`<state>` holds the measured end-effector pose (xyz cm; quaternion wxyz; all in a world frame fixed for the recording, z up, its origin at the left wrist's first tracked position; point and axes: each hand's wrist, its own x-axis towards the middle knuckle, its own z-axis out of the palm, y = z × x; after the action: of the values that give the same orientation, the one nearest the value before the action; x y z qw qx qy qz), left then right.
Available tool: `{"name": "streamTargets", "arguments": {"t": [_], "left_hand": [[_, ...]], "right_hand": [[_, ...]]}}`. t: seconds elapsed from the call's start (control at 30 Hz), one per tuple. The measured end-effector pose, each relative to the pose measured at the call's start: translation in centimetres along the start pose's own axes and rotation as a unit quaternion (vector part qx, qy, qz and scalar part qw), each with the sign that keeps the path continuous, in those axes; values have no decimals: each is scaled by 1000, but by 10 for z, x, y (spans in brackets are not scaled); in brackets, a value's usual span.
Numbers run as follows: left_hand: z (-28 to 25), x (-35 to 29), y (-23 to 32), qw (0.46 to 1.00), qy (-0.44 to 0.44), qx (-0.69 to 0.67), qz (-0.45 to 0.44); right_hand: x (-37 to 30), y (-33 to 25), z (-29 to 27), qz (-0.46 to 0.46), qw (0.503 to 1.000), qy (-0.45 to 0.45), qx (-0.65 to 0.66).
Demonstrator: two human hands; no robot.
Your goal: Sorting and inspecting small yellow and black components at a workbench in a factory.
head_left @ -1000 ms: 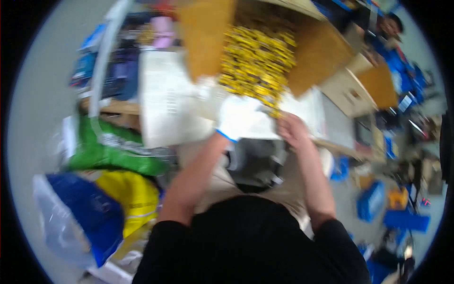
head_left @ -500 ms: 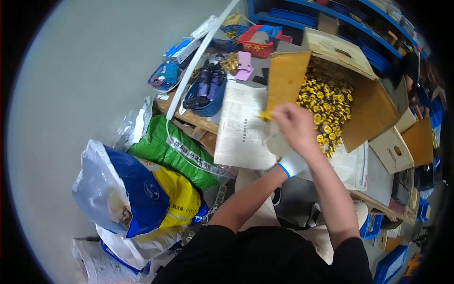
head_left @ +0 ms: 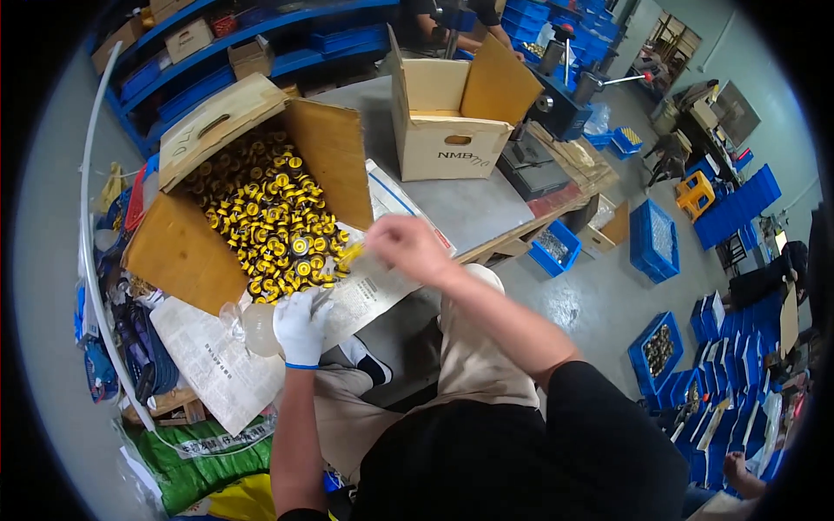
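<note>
My left hand (head_left: 301, 328), in a white glove with a blue cuff edge, has its fingers curled at the edge of a translucent round plastic thing (head_left: 260, 330), whose kind I cannot make out. Both are just below the mouth of a tipped cardboard box (head_left: 327, 156). Small yellow-and-black round parts (head_left: 278, 221) spill out of that box in a heap. My right hand (head_left: 408, 249), bare and smeared by motion, is over the table's front edge with its fingers pinched. At the fingertips is a blurred yellow-and-black part (head_left: 351, 253).
Printed paper sheets (head_left: 204, 365) lie under the heap. A second open cardboard box (head_left: 447, 152) stands farther right, near a blue press machine (head_left: 563, 108). A white bar (head_left: 94, 234) rises at left. Blue crates (head_left: 653, 240) stand on the floor at right. A person's arms (head_left: 452, 39) show at the back.
The view has swung to the right, so the second box and the crates now show more fully. My right hand has moved from above the paper left of the heap to the heap's right side.
</note>
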<state>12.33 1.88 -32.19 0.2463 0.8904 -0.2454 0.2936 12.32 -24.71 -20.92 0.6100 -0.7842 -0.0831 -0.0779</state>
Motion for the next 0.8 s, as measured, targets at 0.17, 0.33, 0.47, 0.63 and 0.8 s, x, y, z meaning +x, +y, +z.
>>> {"name": "streamTargets", "arguments": {"t": [0.17, 0.33, 0.47, 0.63, 0.8], "left_hand": [[6, 2, 3, 999, -26, 9, -20], [1, 5, 7, 998, -42, 26, -29], [4, 4, 7, 998, -48, 35, -35], [5, 7, 9, 998, -47, 31, -35], [2, 5, 8, 998, -40, 34, -40]], "right_hand": [[55, 35, -140, -4, 967, 230, -104], [157, 34, -198, -115, 869, 362, -318], [201, 57, -197, -64, 831, 299, -465], [228, 70, -215, 70, 840, 139, -519], [231, 62, -218, 30, 810, -21, -585]]}}
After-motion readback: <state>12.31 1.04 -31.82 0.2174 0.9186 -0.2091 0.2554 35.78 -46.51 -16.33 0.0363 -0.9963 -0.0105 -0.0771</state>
